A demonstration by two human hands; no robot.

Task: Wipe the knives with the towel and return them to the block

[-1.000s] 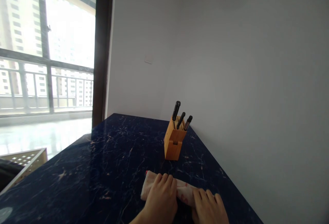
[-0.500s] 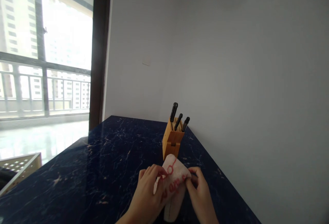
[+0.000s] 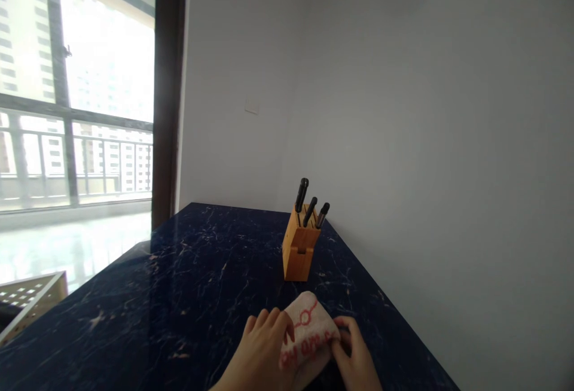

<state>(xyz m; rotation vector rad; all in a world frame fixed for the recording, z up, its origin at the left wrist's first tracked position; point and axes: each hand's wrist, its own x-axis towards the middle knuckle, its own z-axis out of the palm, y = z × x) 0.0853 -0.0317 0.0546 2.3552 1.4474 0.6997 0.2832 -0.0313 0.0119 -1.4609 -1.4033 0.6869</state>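
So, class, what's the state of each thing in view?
Cloth: folded.
Left hand: curled at cloth, grip partly hidden.
Right hand: pinching cloth's edge.
Knife block: upright on table.
Three handles: sticking up from block.
Perforated basket: dark item inside.
Window: open or shut unclear.

Cloth [image 3: 315, 331] partly behind left hand [image 3: 265, 346]

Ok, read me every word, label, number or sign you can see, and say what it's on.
"are", most likely: red lettering on the folded cloth.
More red letters beside it: blurred or partly covered, not surely readable.
Knife handles and wooden knife block: no readable text.
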